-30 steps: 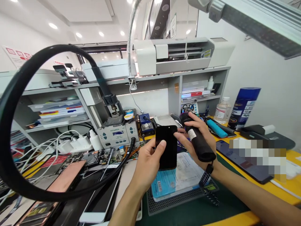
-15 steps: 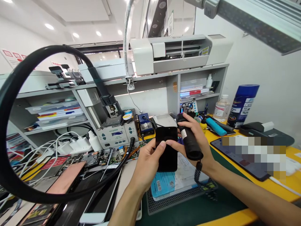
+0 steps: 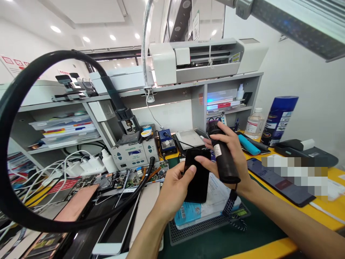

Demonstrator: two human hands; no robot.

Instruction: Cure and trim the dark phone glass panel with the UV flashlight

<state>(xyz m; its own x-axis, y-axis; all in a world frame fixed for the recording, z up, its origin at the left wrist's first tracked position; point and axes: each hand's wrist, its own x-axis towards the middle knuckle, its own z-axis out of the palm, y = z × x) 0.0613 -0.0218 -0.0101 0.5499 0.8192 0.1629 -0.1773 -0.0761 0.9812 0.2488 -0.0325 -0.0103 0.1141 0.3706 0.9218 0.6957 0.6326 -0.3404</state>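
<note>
A black smartphone (image 3: 198, 185) with a dark screen is tilted up before me, above a blue-and-white packet (image 3: 188, 212). My left hand (image 3: 175, 183) grips its left edge, thumb on the glass. In my right hand (image 3: 231, 147) is a black flashlight (image 3: 225, 162), fingers wrapped round its barrel, its far end directed at the shelf. A braided wrist strap (image 3: 231, 208) dangles from its near end. The right thumb reaches over to the upper part of the phone's screen. Under the packet lies a grey perforated mat (image 3: 185, 232).
A thick black hose (image 3: 35, 226) loops across the left, over phones and circuit boards. Behind stands a soldering station (image 3: 132, 154). To the right are a lit tablet (image 3: 277, 183), a blue spray can (image 3: 280, 122) and a clear bottle (image 3: 254, 124).
Both hands have shifted slightly right with the phone and flashlight. The flashlight has swung so that bluish light now falls on the shelf's papers. The strap hangs differently.
</note>
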